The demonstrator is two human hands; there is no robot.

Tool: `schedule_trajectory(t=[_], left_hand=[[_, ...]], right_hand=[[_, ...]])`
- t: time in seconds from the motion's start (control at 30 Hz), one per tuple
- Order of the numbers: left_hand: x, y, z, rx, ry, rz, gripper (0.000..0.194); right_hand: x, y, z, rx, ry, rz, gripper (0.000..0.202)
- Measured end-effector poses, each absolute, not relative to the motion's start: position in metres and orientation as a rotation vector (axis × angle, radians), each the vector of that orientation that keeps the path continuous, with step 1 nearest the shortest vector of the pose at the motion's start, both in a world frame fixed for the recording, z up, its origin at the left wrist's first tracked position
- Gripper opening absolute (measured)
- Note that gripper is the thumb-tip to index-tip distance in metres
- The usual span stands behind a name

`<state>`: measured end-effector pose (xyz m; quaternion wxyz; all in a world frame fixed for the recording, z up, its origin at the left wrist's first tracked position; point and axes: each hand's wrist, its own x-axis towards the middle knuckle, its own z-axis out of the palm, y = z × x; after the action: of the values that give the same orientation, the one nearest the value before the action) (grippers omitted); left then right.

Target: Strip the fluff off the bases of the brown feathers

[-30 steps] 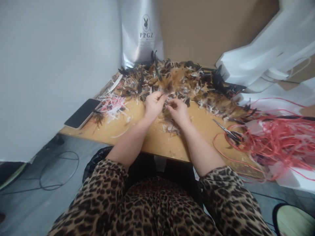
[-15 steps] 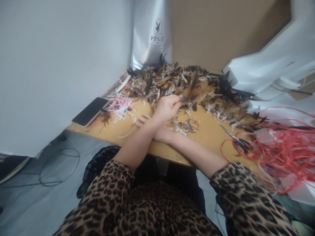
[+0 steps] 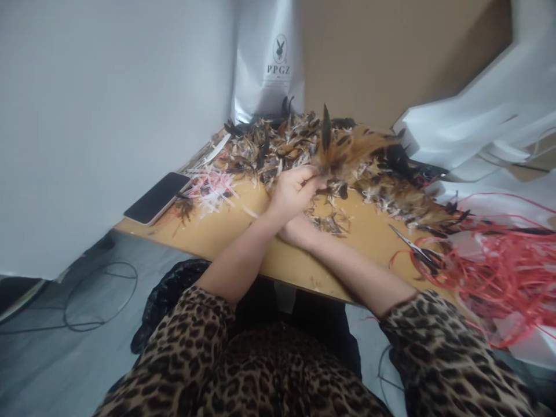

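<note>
My left hand is closed, its thumb and fingers pinching the base of a bunch of brown feathers. The bunch fans out to the right, with one dark feather standing upright. My right hand lies crossed beneath the left wrist, just over the table. Its fingers are mostly hidden behind my left hand, so I cannot make out what they hold. Behind both hands spreads a large heap of brown and black feathers. Small loose feathers lie on the wood near my right wrist.
A phone rests at the table's left edge, beside pink and white strips. Scissors and a tangle of red strings lie on the right. A silver bag stands at the back.
My right hand has drawn back from the left, where its fingers were spread, to behind my left hand. The feather bunch, blurred before, now stands fanned out and steadier.
</note>
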<state>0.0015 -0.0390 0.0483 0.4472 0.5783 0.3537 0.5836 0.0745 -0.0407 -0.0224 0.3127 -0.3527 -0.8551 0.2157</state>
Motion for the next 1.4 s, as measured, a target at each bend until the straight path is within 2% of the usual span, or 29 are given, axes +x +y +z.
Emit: schedule_trajectory(t=[0.13,0.2,0.3,0.6,1.03,1.4], left_hand=[[0.003,-0.028,0.045,1.213,0.882,1.408,0.017],[0.002,-0.022,0.042,1.180,0.891,1.303,0.020],[0.000,-0.015,0.035,1.126,0.839,1.163,0.021],[-0.001,-0.010,0.027,1.026,0.716,1.077,0.010],[0.005,-0.010,0.022,0.975,0.771,0.838,0.009],[0.002,-0.004,0.018,0.897,0.791,0.887,0.008]], right_hand=[[0.128,-0.034,-0.006,-1.038,-1.990,0.797,0.016],[0.148,-0.029,-0.001,-1.077,-1.749,1.077,0.022],[0.168,-0.023,0.002,-1.051,-1.535,1.227,0.032],[0.187,-0.023,0.004,-0.988,-1.473,1.219,0.032],[0.193,-0.021,0.010,-0.966,-1.421,1.107,0.030],[0.206,-0.016,0.008,-1.033,-1.500,0.999,0.024]])
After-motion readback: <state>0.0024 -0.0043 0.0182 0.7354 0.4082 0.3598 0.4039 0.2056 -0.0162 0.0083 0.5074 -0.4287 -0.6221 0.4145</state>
